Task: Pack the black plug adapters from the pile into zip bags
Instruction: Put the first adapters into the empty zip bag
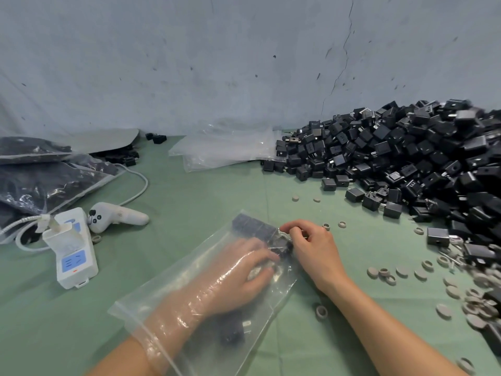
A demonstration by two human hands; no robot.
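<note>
Adapters sit in zip bag, lower centre, apart from pile at right. Left hand inside, fingers bent over them, grip unclear thru plastic. Right hand fingers pinch bag edge. Risk: tugging could tear film or topple the row.

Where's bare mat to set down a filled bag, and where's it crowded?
Widest bare green mat: centre, between the white controller, the empty clear bags and the adapter pile. Second patch: front left, between the white power strip and the zip bag. Crowded: right side, pile plus scattered grey rings; far left, filled bags and cable.
</note>
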